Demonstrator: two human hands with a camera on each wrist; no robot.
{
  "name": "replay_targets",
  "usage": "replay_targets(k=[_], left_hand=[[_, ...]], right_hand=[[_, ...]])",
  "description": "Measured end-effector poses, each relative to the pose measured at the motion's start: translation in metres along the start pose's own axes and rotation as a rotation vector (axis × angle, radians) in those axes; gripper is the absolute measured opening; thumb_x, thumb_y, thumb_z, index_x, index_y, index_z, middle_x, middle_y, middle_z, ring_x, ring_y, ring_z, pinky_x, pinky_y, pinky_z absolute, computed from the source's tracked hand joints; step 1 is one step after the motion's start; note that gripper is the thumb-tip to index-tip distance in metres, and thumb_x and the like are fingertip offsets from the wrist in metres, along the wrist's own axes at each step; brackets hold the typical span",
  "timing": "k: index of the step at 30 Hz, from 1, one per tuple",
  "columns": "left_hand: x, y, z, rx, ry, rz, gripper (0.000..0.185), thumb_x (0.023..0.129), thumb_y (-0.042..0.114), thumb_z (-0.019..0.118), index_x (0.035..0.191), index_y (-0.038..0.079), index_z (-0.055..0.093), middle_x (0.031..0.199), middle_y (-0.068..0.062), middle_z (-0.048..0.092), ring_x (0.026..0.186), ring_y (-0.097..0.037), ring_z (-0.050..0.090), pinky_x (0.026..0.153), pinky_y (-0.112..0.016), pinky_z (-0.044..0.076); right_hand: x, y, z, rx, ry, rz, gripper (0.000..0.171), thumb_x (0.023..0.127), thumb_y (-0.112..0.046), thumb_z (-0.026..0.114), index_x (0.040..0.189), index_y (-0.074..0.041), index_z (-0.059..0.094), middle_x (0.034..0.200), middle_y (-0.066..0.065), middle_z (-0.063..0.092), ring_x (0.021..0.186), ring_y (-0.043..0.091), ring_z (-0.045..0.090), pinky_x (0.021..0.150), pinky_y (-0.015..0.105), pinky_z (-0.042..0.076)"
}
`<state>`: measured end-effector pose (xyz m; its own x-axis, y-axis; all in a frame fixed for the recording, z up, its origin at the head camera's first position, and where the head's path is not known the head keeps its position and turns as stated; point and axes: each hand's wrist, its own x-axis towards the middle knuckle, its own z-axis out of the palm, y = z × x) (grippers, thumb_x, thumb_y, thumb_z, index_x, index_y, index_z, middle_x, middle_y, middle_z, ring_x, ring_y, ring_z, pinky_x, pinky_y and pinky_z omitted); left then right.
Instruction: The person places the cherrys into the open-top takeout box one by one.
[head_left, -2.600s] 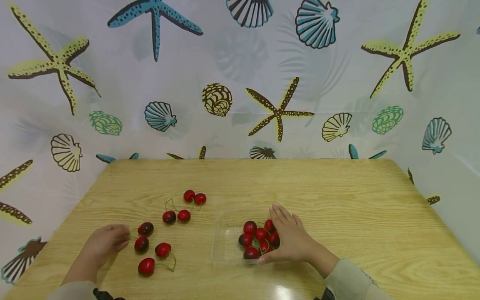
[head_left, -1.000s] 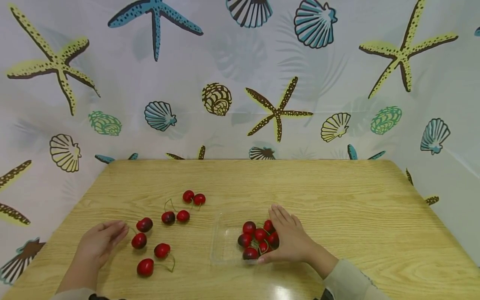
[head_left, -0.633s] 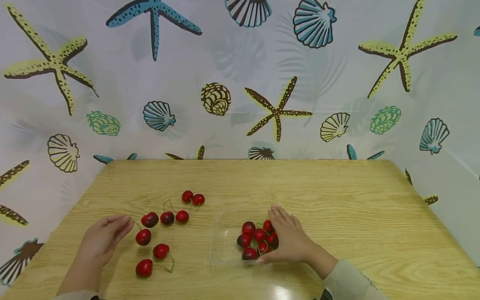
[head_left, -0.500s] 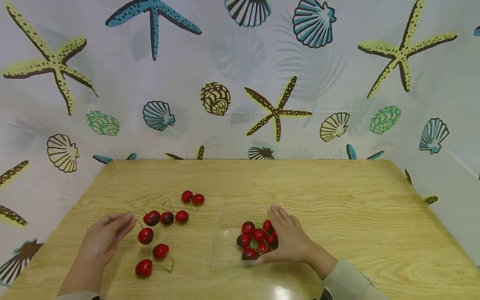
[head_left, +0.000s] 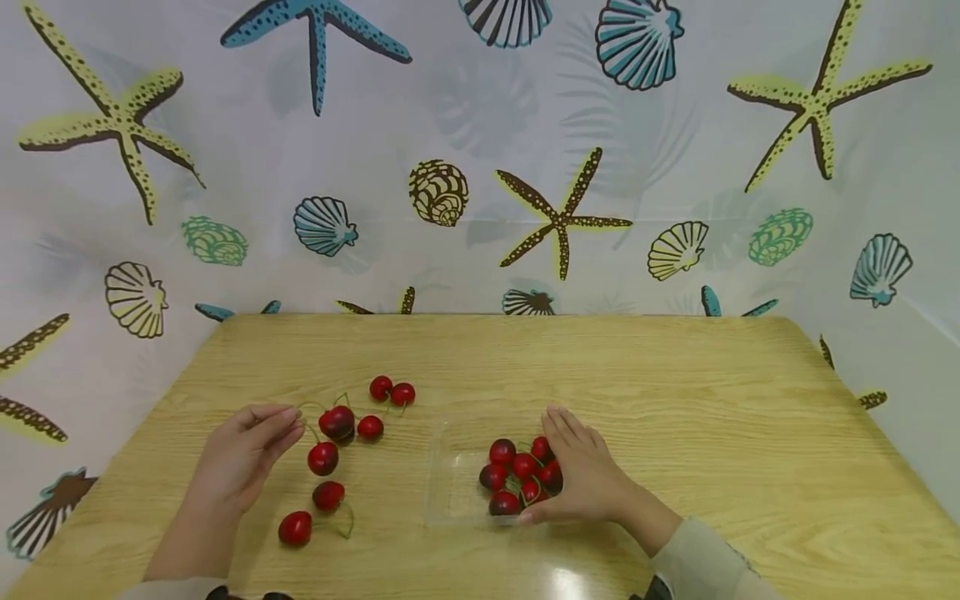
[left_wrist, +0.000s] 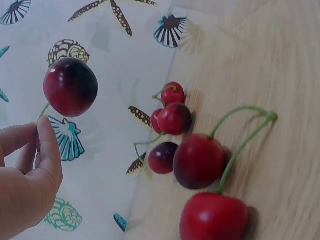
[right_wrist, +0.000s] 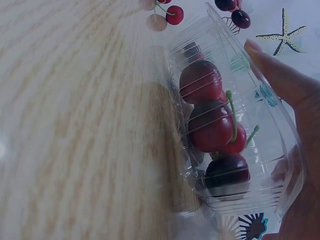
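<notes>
My left hand (head_left: 243, 454) pinches the green stem of a cherry pair between thumb and fingertips. The pair's dark red cherry (head_left: 336, 422) and its mate (head_left: 323, 458) hang from it; in the left wrist view one held cherry (left_wrist: 70, 87) shows against the backdrop. On the right, my right hand (head_left: 585, 471) grips a clear plastic container (head_left: 450, 500) by its right end, thumb at the near wall, fingers along the far side. Several cherries (head_left: 523, 465) with stems lie inside, in the container's right half. The hand hides part of that end.
Nearest me on the wooden table (head_left: 675, 375) lies a joined cherry pair (head_left: 296, 528). Another pair (head_left: 381, 388) sits farther back. Just behind the held fruit is a cherry (head_left: 371, 428), its mate mostly covered. A shell-printed cloth (head_left: 480, 125) walls the table's back and sides.
My left hand has lifted the cherry pair by its stem and carried it right and away from me, over the neighbouring pair. The right hand and container keep their place.
</notes>
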<state>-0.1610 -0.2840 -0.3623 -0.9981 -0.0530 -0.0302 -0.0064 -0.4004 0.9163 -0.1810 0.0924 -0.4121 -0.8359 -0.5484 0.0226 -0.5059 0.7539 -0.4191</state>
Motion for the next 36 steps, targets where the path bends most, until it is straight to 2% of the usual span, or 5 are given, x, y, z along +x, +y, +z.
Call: replay_targets(k=[9,16,22,29,36], left_hand=[[0.001,-0.004,0.023,0.002,-0.048,0.014,0.008,0.082,0.0,0.055,0.083,0.005,0.061,0.083,-0.004,0.057,0.077,-0.014,0.059,0.073,-0.022,0.045],[-0.001,-0.005,0.04,0.021,-0.122,0.042,0.011,0.084,0.0,0.052,0.084,0.006,0.062,0.083,-0.004,0.058,0.076,-0.013,0.059,0.073,-0.021,0.045],[-0.003,-0.006,0.054,0.065,-0.124,0.035,0.009,0.084,0.003,0.054,0.084,0.008,0.061,0.082,-0.003,0.057,0.076,-0.012,0.058,0.072,-0.021,0.046],[-0.004,-0.013,0.069,0.094,-0.162,0.018,0.01,0.084,0.002,0.054,0.082,0.009,0.061,0.082,-0.002,0.057,0.074,-0.011,0.059,0.072,-0.021,0.046],[-0.001,-0.023,0.083,0.118,-0.146,-0.008,0.01,0.083,0.003,0.055,0.08,0.011,0.059,0.081,-0.002,0.055,0.072,-0.011,0.058,0.072,-0.022,0.046]], right_hand=[[0.0,0.001,0.0,0.006,-0.006,0.012,0.121,0.056,-0.076,0.052,0.137,0.001,0.007,0.142,0.011,0.0,0.129,0.025,-0.002,0.098,0.052,0.006],[0.0,0.001,-0.001,0.004,-0.007,0.01,0.12,0.056,-0.075,0.053,0.137,0.002,0.008,0.142,0.012,0.001,0.129,0.026,-0.001,0.098,0.051,0.007],[0.0,0.001,0.0,0.011,-0.01,0.012,0.12,0.055,-0.074,0.055,0.137,0.001,0.008,0.142,0.011,0.001,0.129,0.026,-0.001,0.098,0.051,0.007],[0.0,0.001,0.001,0.007,-0.002,0.006,0.12,0.055,-0.073,0.055,0.137,0.001,0.009,0.142,0.012,0.003,0.129,0.027,0.0,0.098,0.052,0.008],[0.0,0.001,0.0,-0.002,0.003,0.006,0.12,0.055,-0.074,0.055,0.137,0.001,0.009,0.143,0.011,0.002,0.129,0.026,0.0,0.098,0.051,0.008]])
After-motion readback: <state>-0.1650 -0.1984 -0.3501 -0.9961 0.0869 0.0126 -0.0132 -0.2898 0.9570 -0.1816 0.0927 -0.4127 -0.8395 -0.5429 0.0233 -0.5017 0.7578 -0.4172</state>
